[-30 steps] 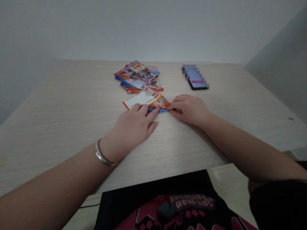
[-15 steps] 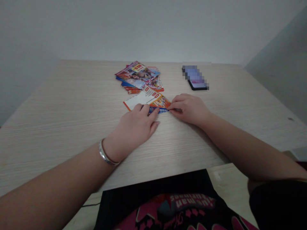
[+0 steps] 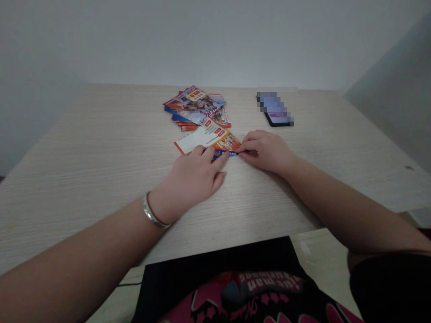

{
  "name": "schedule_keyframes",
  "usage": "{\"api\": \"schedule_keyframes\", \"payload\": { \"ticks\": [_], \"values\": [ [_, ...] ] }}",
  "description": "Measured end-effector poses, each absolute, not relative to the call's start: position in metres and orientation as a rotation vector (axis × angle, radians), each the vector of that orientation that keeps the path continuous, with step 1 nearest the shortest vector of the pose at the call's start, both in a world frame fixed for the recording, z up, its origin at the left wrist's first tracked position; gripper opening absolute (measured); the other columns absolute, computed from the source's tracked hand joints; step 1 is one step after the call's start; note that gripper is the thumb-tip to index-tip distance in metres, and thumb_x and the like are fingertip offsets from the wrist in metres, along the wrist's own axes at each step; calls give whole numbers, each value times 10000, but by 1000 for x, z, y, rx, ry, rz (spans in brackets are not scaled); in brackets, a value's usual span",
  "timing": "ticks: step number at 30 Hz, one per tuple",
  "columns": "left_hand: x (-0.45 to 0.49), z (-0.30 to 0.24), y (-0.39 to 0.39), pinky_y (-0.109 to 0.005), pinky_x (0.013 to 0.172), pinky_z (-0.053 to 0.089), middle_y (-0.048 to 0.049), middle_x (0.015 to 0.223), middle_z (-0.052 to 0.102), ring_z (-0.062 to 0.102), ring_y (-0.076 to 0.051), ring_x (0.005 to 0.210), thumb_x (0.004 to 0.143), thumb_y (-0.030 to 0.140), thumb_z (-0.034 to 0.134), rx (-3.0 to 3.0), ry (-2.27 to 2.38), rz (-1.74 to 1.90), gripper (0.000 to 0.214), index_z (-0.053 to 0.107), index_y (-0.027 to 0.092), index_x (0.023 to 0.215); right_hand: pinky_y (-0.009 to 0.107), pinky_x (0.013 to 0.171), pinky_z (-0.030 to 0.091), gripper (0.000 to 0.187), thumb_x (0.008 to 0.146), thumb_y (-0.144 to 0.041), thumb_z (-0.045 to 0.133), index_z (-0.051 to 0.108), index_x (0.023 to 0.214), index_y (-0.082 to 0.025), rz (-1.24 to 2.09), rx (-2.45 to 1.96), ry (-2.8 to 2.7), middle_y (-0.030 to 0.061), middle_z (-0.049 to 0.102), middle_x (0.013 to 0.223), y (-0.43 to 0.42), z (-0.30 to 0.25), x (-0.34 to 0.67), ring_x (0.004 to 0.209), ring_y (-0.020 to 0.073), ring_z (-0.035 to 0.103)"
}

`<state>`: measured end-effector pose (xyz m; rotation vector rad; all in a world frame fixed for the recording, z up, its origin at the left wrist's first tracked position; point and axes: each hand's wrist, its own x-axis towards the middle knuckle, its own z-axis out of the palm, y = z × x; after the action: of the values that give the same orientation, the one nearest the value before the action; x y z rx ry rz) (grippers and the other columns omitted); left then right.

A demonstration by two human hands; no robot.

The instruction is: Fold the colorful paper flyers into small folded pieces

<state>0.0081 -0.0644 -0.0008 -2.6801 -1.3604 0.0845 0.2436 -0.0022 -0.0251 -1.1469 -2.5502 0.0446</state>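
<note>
The leaflet point(image 3: 205, 138) lies flat on the table point(image 3: 84, 148), a little beyond the middle and just this side of a loose pile of leaflets point(image 3: 197, 107), its far corner running up to the pile. The left hand point(image 3: 191, 177) rests palm down with fingers held together, the fingertips pressing on the leaflet's near edge. The right hand point(image 3: 267, 150) is curled, thumb and forefinger pinching the leaflet's right corner against the wood.

Plain wood grain runs wide to the left of the hands and across the near strip under both forearms. To the right the tabletop ends in a near corner just behind the right forearm; the far edge meets a pale wall. A phone point(image 3: 276, 117) lies well to the right of the pile, apart from both hands.

The left hand covers the leaflet's near strip — only a sliver of blue shows beside the fingers. The phone's screen is blurred out. A silver bracelet point(image 3: 151, 214) circles the left wrist.

The leaflet carries small red boxes with white figures, too small to read. On the black shirt point(image 3: 235, 287) at the bottom, pink letters stand upside down — "man" can be picked out, the rest not.
</note>
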Motion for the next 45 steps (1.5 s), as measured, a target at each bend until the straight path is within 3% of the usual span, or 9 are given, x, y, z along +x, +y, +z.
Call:
{"api": "schedule_keyframes", "payload": {
  "ticks": [7, 15, 31, 45],
  "values": [
    [8, 2, -65, -435, 797, 547, -192, 1256, 640, 619, -364, 1136, 1066, 377, 406, -2675, -1356, 90, 507, 533, 186, 1519, 328, 768, 496, 234, 949, -230, 642, 807, 1113, -255, 17, -1175, -2593, 49, 811, 1042, -5, -17, 252, 952, 225, 717],
    [7, -4, -65, -432, 801, 546, -192, 1231, 646, 619, -364, 1126, 1062, 379, 425, -2657, -1364, 71, 492, 544, 184, 1498, 312, 719, 444, 253, 938, -186, 652, 836, 1062, -307, -121, -1138, -2649, 27, 814, 1082, -7, -19, 249, 958, 211, 709],
    [6, -8, -66, -439, 812, 542, -173, 1282, 644, 607, -372, 1129, 1063, 379, 435, -2644, -1349, 55, 506, 523, 221, 1537, 307, 650, 353, 233, 944, -197, 627, 823, 1038, -282, -170, -1212, -2705, 32, 794, 1010, -11, -15, 243, 911, 200, 675],
    [6, -7, -65, -437, 798, 548, -174, 1269, 645, 613, -370, 1133, 1068, 392, 418, -2628, -1335, 88, 521, 500, 236, 1558, 312, 670, 374, 228, 961, -218, 602, 813, 1042, -253, -168, -1259, -2728, 40, 789, 1040, -12, -12, 241, 948, 209, 680]
  ]
}}
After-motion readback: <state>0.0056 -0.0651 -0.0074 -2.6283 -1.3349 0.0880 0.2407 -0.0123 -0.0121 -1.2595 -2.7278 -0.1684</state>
